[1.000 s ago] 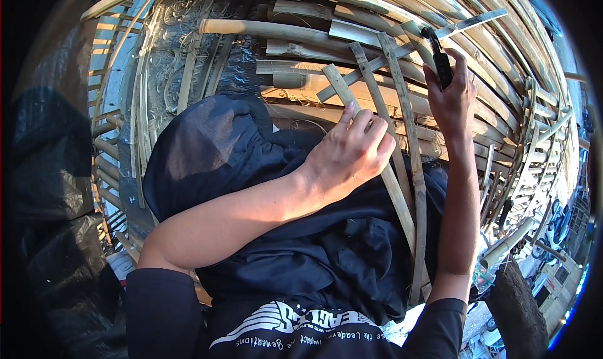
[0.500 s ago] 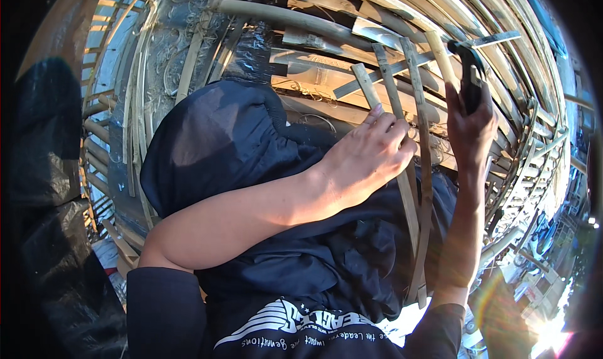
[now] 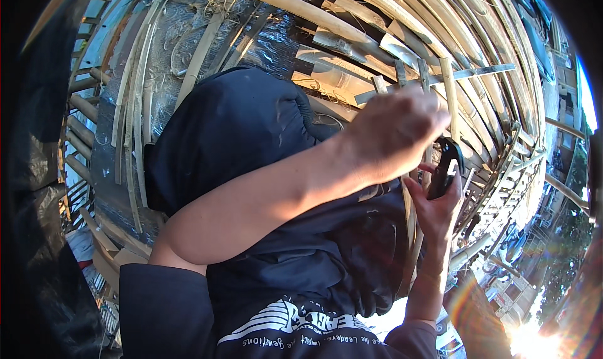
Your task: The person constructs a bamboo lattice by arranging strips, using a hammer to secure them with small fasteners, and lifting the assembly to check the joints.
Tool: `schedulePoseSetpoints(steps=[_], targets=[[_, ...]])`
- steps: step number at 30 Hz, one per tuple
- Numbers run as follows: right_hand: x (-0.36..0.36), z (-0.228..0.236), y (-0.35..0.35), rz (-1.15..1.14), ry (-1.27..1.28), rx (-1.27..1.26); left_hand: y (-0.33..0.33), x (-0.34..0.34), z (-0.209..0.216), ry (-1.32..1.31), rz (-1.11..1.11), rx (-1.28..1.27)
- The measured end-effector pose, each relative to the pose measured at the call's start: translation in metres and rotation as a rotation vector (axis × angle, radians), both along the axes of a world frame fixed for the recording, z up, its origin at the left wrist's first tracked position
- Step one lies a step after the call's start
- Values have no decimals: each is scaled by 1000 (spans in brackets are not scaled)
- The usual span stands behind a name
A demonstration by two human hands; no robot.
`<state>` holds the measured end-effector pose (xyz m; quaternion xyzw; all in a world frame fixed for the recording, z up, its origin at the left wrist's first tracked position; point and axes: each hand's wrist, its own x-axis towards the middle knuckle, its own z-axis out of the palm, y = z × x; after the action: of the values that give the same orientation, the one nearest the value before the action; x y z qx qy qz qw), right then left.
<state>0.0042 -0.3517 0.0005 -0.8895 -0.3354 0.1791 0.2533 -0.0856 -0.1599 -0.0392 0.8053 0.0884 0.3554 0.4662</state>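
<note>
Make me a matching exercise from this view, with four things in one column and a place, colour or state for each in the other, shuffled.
Things:
1. left hand
2. right hand
3. bamboo pole
4. shirt print

Descriptions:
A. white, near the lower edge
B. holding a black tool
C. tan, near the top edge
D. blurred

Pairs: 1-D, 2-B, 3-C, 4-A
</note>
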Motion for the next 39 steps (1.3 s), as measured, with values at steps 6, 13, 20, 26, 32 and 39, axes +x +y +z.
schedulePoseSetpoints(steps=[6, 13, 20, 26, 32, 39], targets=[[-13, -7, 13, 41, -134, -97, 68, -12, -20, 927, 106, -285], [-15, -7, 19, 99, -181, -107, 66, 15, -62, 1113, -296, -188], [0, 11, 18, 146, -140, -110, 68, 14, -51, 968, -267, -528], [17, 21, 12, 140, -14, -141, 72, 5, -30, 870, -251, -655], [24, 28, 14, 56, 262, -64, 71, 4, -25, 730, -273, -675], [24, 30, 12, 95, 196, -87, 70, 1, -15, 737, -263, -645]])
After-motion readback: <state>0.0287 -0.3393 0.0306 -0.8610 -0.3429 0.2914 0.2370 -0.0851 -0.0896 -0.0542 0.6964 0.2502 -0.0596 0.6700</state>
